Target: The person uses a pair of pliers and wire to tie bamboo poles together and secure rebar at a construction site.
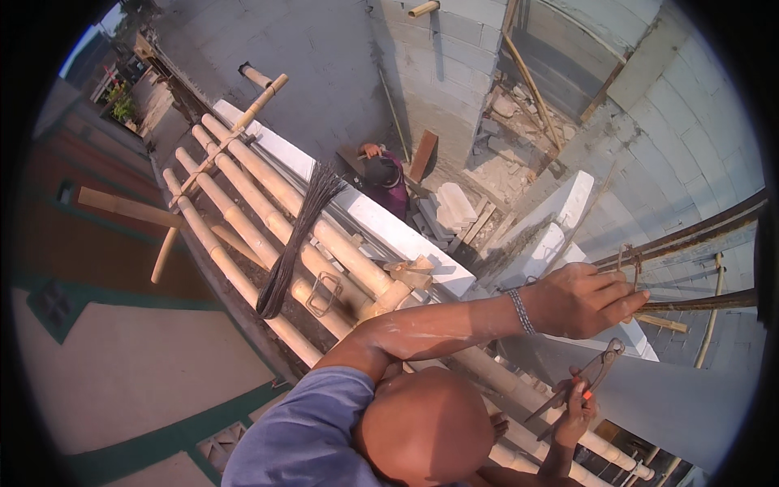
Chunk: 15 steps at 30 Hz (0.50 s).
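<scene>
My left arm, in a blue sleeve with a bracelet at the wrist, stretches to the right across the bamboo poles. My left hand (580,300) is closed at the rusty rebar (690,243), its fingertips pinching a thin tie wire (634,272) that loops around the upper bar. Below it, my right hand (574,415) grips a pair of pincers (596,372) by handles with red-orange parts, jaws pointing up and right. On the bamboo to the left lies a bundle of dark tie wire (300,235). Beside it is a bent wire loop (324,294).
Lashed bamboo poles (268,195) form a scaffold over a drop. White blocks (389,237) top the wall alongside. A person in a dark cap (381,172) is far below, near stacked blocks (454,207). Grey block walls (438,81) rise behind; a short bamboo pole (264,101) juts across.
</scene>
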Tool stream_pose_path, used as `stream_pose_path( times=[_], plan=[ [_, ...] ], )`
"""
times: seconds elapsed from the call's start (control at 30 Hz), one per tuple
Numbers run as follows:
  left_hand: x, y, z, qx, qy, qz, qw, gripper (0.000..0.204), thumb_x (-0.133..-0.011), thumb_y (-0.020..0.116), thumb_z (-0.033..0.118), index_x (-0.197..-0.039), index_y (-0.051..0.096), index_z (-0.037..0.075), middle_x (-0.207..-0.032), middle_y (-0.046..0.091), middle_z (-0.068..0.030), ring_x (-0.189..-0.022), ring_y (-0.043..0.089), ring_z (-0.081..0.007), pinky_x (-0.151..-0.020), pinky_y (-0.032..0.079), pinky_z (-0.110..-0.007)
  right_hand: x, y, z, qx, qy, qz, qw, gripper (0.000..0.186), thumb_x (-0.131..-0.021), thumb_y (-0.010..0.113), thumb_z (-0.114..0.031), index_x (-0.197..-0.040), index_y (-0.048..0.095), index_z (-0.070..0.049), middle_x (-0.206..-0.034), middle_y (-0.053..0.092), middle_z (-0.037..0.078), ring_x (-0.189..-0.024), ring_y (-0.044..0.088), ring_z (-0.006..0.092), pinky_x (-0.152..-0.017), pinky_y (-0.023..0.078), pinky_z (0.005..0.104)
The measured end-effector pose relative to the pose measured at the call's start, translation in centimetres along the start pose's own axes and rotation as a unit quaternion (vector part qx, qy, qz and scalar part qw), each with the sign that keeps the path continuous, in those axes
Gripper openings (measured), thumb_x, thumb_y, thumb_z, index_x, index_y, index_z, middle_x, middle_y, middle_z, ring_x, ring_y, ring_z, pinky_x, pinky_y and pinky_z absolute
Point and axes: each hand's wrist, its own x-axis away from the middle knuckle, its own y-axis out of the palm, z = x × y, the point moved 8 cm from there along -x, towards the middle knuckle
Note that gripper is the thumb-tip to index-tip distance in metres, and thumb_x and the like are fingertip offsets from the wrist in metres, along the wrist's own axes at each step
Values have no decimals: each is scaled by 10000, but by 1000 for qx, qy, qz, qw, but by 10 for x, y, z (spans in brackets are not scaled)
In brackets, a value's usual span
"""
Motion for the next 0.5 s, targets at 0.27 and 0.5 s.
stream_pose_path(
  times=[0.27, 0.5],
  plan=[
    [-7, 1, -11, 142, -59, -49, 987, 253, -808, 742, 129, -1016, 685, -4, -934, 657, -92, -896, 671, -226, -651, 567, -329, -15, -28, -117, 140, -112, 115, 977, 450, -1067, 539, -408, -1129, 692, 10, -868, 705, 70, -775, 566, 125, -680, 439, 301],
    [-5, 6, -17, 190, -81, -85, 975, 261, -774, 755, 92, -1008, 678, 4, -1039, 646, -113, -981, 667, -269, -725, 592, -355, -20, -15, -109, 176, -109, 55, 977, 449, -1045, 594, -364, -1084, 663, 78, -795, 730, 140, -591, 574, 129, -524, 434, 280]
  ],
)
